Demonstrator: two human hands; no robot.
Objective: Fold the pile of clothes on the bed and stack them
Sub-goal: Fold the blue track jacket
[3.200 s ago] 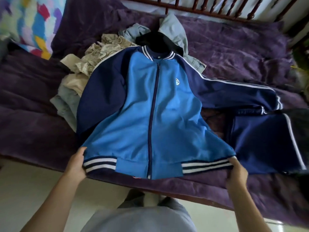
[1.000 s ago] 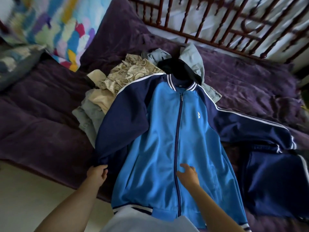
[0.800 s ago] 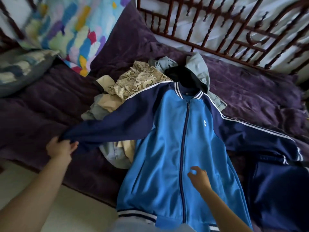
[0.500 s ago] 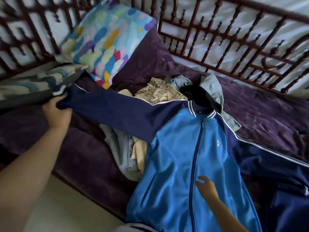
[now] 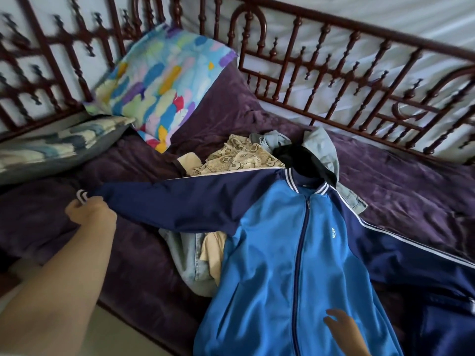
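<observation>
Blue and navy, the zipped track jacket [image 5: 295, 253] lies front up on the purple bedspread [image 5: 398, 188], its collar toward the far side and its hem toward the near edge of the bed. The left hand [image 5: 87, 211] grips the end of the sleeve [image 5: 180, 201] on the left of the scene with curled fingers, right at the striped cuff [image 5: 81, 196], and holds that sleeve stretched out straight to the left. The right hand [image 5: 339, 327] rests on the jacket's front, near, just right of the zip [image 5: 299, 253], fingers relaxed and spread. Under the jacket's far left part lies the pile of clothes [image 5: 241, 155], unfolded: beige patterned cloth far, pale denim [image 5: 190, 260] showing below the stretched sleeve. A multicoloured pillow [image 5: 164, 83] leans against the dark wooden bed rail [image 5: 334, 80] at the far left, with a grey-blue pillow [image 5: 51, 147] left of it
</observation>
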